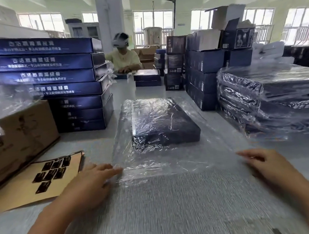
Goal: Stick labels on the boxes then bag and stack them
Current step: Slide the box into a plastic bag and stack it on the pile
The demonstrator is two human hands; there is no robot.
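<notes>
a flat dark blue cardboard box (pixel 166 127) lies in the middle of the frame on the grey table (pixel 180 210). it sits inside a clear crinkled plastic bag (pixel 156 167), pushed toward the far end, and the bag's loose near end spreads flat toward the person.

the left hand (pixel 91 181), at lower left of centre, has its fingers spread apart and fairly straight. its fingertips (pixel 117 171) rest on the bag's near left corner, pressing and gripping nothing. the right hand (pixel 262 162), at lower right, reaches its fingers to the bag's near right edge. the picture is smeared there, and i cannot tell whether it pinches the film or only touches it.

just left of the left hand lies a tan paper backing sheet (pixel 23 193) with a cluster of small dark labels (pixel 53 172) on it. behind the sheet, at the left edge, stands a brown cardboard carton (pixel 16 137) with loose clear film draped over its top.

in the upper left rises a tall stack of unbagged blue boxes with white lettering (pixel 63 79). at the right edge sits a lower stack of dark boxes wrapped in clear bags (pixel 284 101). at the far end of the table another person in a pale top (pixel 123 60) bends over more boxes.
</notes>
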